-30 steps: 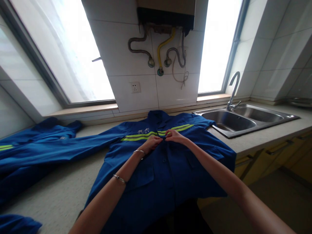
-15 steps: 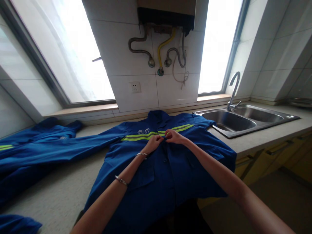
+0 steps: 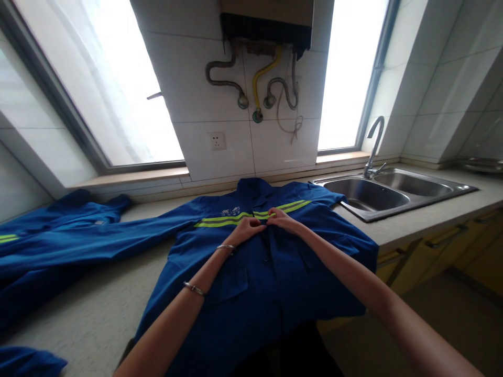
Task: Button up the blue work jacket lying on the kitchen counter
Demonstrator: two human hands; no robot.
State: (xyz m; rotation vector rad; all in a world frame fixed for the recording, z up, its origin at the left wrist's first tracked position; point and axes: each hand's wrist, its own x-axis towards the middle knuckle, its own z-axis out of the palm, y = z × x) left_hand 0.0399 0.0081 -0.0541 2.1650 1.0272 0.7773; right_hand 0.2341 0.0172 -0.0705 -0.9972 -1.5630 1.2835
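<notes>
A blue work jacket (image 3: 231, 267) with yellow-green reflective stripes lies front up on the counter, its collar toward the wall and its hem hanging over the near edge. My left hand (image 3: 250, 229) pinches the front placket just below the chest stripe. Right beside it, my right hand (image 3: 281, 220) pinches the same placket from the other side, fingertips nearly touching those of the left. Whatever button sits between the fingertips is hidden. Lower on the placket a dark button (image 3: 265, 257) shows. Two silver bracelets circle my left forearm.
More blue clothing (image 3: 58, 230) lies heaped on the counter (image 3: 106, 298) at the left, with another blue piece (image 3: 31, 361) at the lower left corner. A double steel sink (image 3: 369, 196) with a tap (image 3: 376, 146) is at the right. Pipes and a socket (image 3: 216, 140) are on the wall.
My left hand's fingers have shifted slightly at the placket and its thumb now reaches closer to the right hand. Both hands stay at the same place on the jacket.
</notes>
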